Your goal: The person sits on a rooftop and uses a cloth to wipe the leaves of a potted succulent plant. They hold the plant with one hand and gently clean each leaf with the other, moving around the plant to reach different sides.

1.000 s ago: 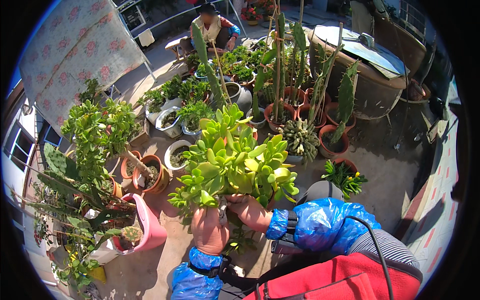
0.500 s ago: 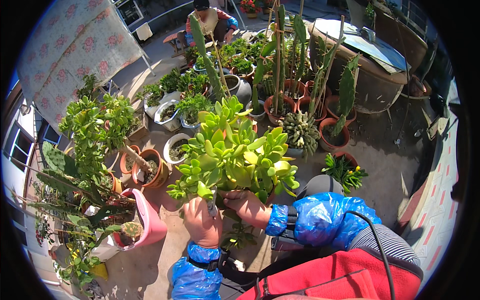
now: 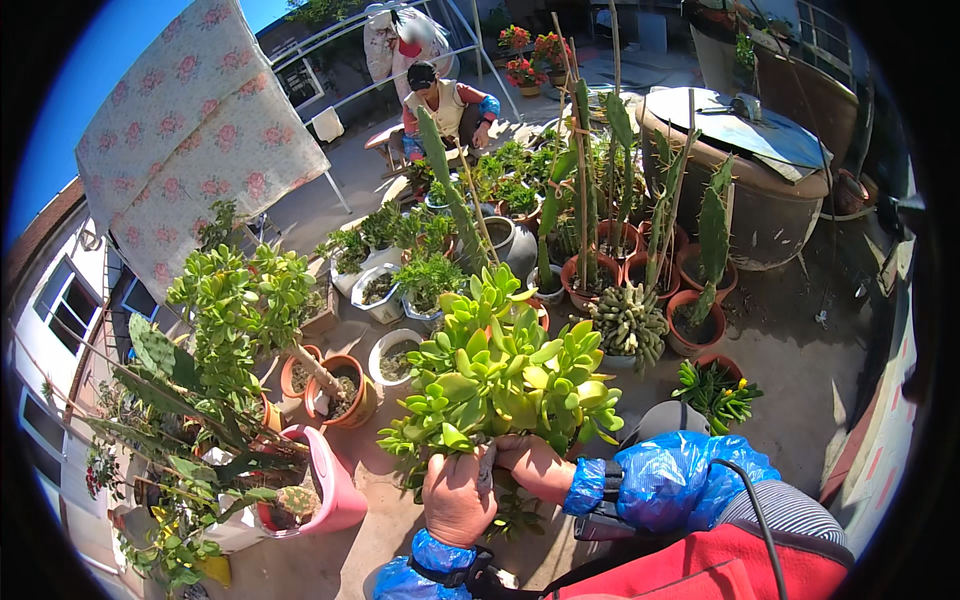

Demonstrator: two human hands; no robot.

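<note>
Touching one leafy succulent (image 3: pixel 505 385), one left hand (image 3: pixel 460 503) and one right hand (image 3: pixel 540 470) curl their fingers (image 3: pixel 440 470), gap and hold hidden.

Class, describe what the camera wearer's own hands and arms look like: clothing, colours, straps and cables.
The left hand and right hand wear no gloves. Shiny, crinkled blue sleeve covers gather at the wrists, crossed by black straps. Above the right cover shows a dark-and-white striped sleeve, with a black cable running along that arm.
</note>
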